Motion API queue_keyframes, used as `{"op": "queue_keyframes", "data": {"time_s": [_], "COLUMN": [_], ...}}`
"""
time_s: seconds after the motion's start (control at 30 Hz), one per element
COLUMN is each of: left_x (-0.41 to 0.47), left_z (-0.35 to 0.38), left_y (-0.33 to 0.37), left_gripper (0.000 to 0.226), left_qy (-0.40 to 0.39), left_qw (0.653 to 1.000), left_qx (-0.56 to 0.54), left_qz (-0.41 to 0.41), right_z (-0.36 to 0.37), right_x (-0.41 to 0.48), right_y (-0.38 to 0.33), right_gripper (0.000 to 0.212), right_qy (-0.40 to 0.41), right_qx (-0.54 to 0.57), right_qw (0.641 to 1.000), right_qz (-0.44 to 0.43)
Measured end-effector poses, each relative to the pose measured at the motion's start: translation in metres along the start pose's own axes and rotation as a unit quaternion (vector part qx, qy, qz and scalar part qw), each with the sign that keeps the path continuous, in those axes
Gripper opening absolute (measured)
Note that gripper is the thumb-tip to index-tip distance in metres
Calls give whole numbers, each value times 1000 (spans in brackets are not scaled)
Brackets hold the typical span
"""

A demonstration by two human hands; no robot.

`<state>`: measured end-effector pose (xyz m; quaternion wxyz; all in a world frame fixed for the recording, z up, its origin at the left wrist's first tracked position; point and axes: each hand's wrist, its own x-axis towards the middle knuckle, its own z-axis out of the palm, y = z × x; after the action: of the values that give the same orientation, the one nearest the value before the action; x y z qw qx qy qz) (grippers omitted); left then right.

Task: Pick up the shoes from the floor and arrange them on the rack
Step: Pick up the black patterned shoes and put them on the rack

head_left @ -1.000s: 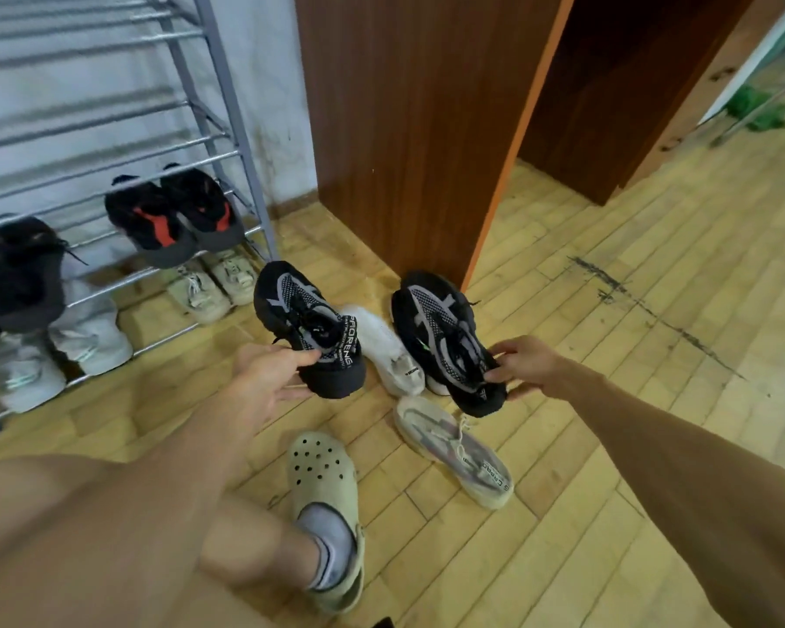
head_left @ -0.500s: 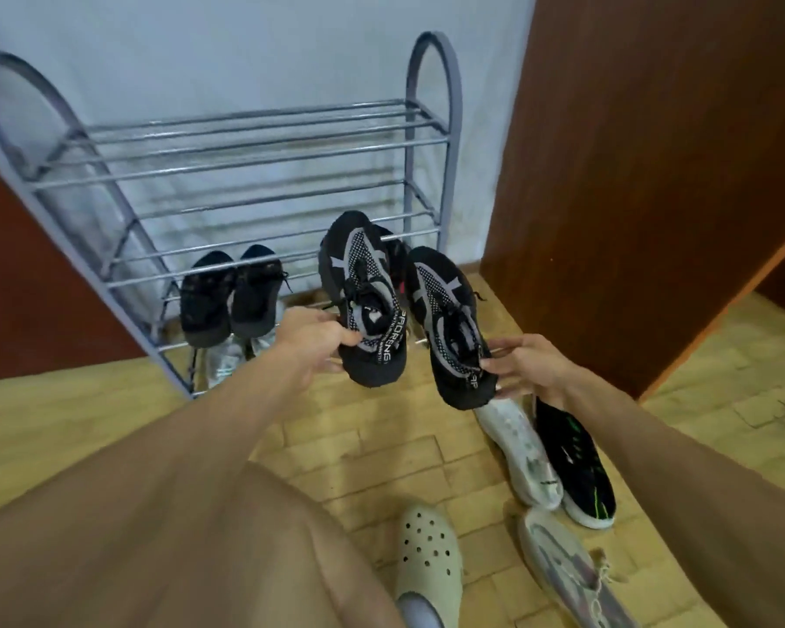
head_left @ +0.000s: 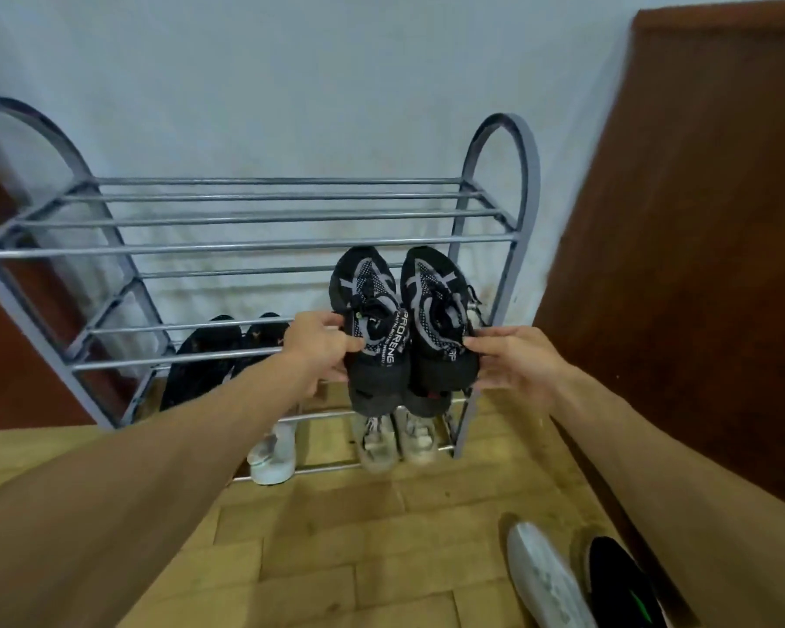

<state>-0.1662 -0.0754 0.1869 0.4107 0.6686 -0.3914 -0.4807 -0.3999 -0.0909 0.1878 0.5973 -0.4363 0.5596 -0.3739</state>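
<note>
I hold a pair of black mesh sneakers with grey stripes side by side in front of the grey metal rack (head_left: 264,241), toes pointing at the wall. My left hand (head_left: 320,345) grips the heel of the left sneaker (head_left: 369,310). The right sneaker (head_left: 440,305) is gripped at its heel by my right hand (head_left: 515,364). Both shoes hover at the right end of the rack, over a middle shelf and above a dark pair that they mostly hide. On the floor at lower right lie a white shoe (head_left: 547,580) and a black shoe with green marks (head_left: 626,591).
A black pair (head_left: 227,346) sits on a middle shelf left of my hands. White shoes (head_left: 275,451) and a beige pair (head_left: 397,435) rest on the bottom shelf. The top shelves hold nothing. A brown wooden panel (head_left: 685,265) stands close on the right; the floor is wooden.
Both hands lifted the black sneakers off the floor and carried them up to the right end of the rack, bringing them together side by side. The view turned to face the rack.
</note>
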Motion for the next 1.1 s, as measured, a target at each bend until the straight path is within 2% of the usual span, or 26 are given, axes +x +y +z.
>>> {"op": "queue_keyframes", "data": {"time_s": [0.27, 0.43, 0.53, 0.6, 0.73, 0.83, 0.97, 1.03, 1.1], "left_x": [88, 105, 104, 104, 92, 71, 23, -9, -46], "left_z": [3, 9, 17, 19, 16, 16, 17, 17, 18], "left_y": [18, 19, 20, 18, 13, 21, 39, 49, 56], "left_gripper": [47, 41, 33, 35, 39, 32, 3, 9, 5], "left_qy": [-19, -15, -20, -22, -41, -28, -25, -48, -84], "left_qw": [999, 997, 996, 995, 990, 986, 983, 980, 977], "left_qx": [48, 63, 76, 98, 137, 164, 171, 174, 175], "left_qz": [14, 34, 39, 14, -1, 18, 58, 79, 94], "right_z": [11, 17, 19, 21, 25, 23, 16, 10, 3], "right_x": [74, 92, 96, 95, 82, 60, 14, -12, -41], "right_y": [-4, 10, 13, 15, 14, 5, -8, -15, -21], "right_gripper": [35, 34, 35, 34, 40, 45, 44, 44, 43], "right_qy": [45, 103, 139, 155, 182, 186, 133, 102, 62], "right_qx": [-9, 25, -8, -47, -257, -308, -388, -427, -490], "right_qw": [998, 993, 988, 984, 942, 924, 900, 885, 856], "right_qz": [-44, -57, -69, -73, -112, -131, -150, -154, -150]}}
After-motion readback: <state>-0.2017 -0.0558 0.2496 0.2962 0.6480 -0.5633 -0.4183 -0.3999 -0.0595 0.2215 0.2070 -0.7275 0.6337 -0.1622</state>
